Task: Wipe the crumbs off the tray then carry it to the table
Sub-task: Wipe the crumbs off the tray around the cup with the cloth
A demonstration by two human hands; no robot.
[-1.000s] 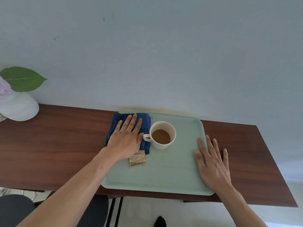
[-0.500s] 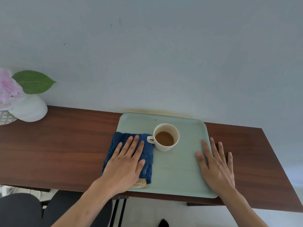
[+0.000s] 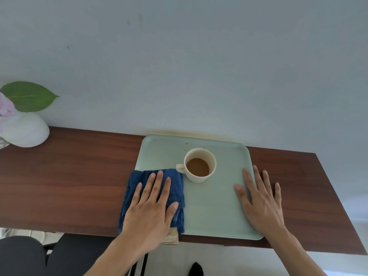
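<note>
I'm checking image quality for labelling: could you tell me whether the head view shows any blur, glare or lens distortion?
Head view: soft even light, no glare on the tray; both hands sharp; wide-angle lens splays the tabletop's right end outward; vase cropped at the left edge.

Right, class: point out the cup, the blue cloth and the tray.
cup [image 3: 199, 154]: head view, on its far rim.
blue cloth [image 3: 175, 188]: head view, bare part right of the fingers.
tray [image 3: 211, 212]: head view, bare floor between the hands.
</note>
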